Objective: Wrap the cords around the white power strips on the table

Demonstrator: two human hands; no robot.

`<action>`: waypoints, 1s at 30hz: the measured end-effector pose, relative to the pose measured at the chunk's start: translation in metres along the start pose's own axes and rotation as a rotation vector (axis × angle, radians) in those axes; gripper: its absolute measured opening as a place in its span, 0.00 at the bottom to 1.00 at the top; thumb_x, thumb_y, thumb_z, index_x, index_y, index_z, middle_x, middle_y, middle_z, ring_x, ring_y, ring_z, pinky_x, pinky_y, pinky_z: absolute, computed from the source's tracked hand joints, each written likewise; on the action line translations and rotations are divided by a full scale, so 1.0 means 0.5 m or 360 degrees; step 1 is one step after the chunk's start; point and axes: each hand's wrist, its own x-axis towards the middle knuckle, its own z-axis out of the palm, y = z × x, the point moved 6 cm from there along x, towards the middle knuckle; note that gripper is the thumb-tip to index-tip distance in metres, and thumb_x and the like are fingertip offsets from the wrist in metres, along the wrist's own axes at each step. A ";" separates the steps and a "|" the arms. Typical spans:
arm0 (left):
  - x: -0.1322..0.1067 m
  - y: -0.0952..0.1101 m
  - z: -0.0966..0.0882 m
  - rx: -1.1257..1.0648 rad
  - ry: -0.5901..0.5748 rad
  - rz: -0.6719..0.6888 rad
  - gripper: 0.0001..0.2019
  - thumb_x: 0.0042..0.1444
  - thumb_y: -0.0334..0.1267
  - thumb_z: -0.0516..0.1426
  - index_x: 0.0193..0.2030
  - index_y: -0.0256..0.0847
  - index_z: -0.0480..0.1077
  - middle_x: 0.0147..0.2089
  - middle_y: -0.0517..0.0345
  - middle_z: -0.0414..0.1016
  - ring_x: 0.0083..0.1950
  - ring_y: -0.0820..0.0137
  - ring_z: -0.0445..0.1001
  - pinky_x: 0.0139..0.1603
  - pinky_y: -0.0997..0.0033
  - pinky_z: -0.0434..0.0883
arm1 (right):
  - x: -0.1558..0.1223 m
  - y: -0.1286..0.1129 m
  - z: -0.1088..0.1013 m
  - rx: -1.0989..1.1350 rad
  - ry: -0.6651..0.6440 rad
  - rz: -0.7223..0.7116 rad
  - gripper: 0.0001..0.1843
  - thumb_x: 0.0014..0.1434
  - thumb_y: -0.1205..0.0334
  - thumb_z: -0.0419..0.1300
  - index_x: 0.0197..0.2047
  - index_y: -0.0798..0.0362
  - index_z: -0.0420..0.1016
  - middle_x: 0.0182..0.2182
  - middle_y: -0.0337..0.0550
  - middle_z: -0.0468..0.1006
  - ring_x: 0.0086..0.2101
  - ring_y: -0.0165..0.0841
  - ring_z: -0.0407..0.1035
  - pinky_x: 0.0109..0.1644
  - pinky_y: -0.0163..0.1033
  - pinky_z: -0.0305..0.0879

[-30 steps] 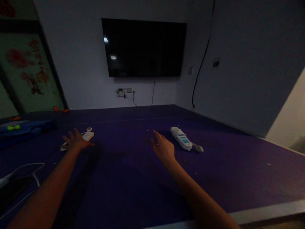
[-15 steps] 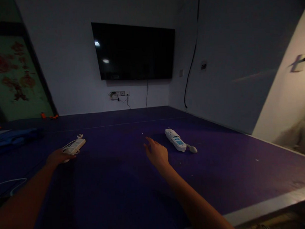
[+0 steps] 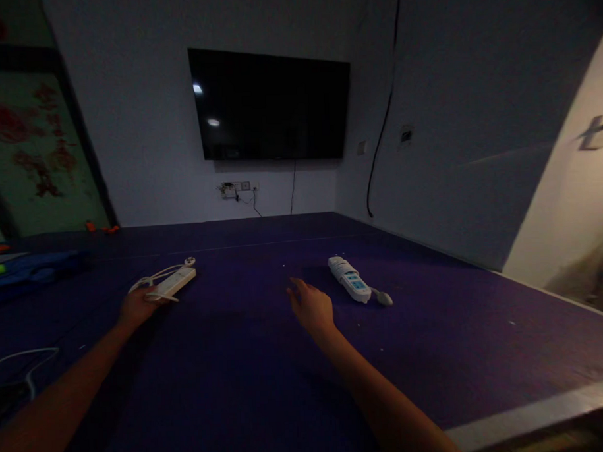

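My left hand (image 3: 139, 307) is closed round the near end of a white power strip (image 3: 177, 281), whose cord is loosely looped about it. The plug (image 3: 189, 261) of that strip sticks out past its far end. Over the middle of the dark purple surface, my right hand (image 3: 311, 308) has its fingers partly extended and apart, with nothing in them. To its right lies a second white power strip (image 3: 355, 285) with blue socket faces, its cord wound round the far half. A grey-white plug (image 3: 384, 298) rests at that strip's near end.
The wide purple surface (image 3: 247, 360) has a pale edge strip (image 3: 540, 409) at front right. Blue fabric (image 3: 40, 267) and small orange pieces (image 3: 111, 229) lie at the left, a white cable (image 3: 30, 374) nearer me. A television (image 3: 272, 105) hangs on the back wall; a black cable (image 3: 380, 137) dangles at right.
My left hand has carried the looped power strip to the right and slightly up. My right hand and the other strip have stayed nearly in place; the view has shifted slightly.
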 end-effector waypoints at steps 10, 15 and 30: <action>-0.188 0.236 0.060 -0.0839 -0.0162 0.0759 0.20 0.42 0.43 0.58 0.43 0.36 0.73 0.44 0.46 0.75 0.44 0.58 0.74 0.46 0.60 0.72 | 0.008 0.026 0.006 0.0059 0.0058 0.0085 0.21 0.64 0.54 0.44 0.56 0.50 0.66 0.44 0.47 0.77 0.42 0.36 0.72 0.42 0.37 0.64; -0.311 0.307 0.094 -0.0803 -0.0202 0.1073 0.22 0.43 0.45 0.60 0.46 0.40 0.73 0.46 0.47 0.74 0.49 0.57 0.72 0.51 0.54 0.69 | 0.008 0.028 0.012 0.0072 0.0037 0.0068 0.23 0.65 0.51 0.41 0.55 0.51 0.67 0.44 0.48 0.77 0.42 0.36 0.73 0.41 0.36 0.64; -0.406 0.338 0.107 -0.0451 -0.0318 0.1112 0.19 0.45 0.43 0.60 0.46 0.43 0.70 0.48 0.48 0.73 0.49 0.57 0.72 0.49 0.57 0.70 | 0.015 0.040 0.077 0.0226 -0.0134 -0.0005 0.32 0.57 0.51 0.55 0.61 0.57 0.58 0.49 0.51 0.74 0.48 0.39 0.69 0.47 0.37 0.64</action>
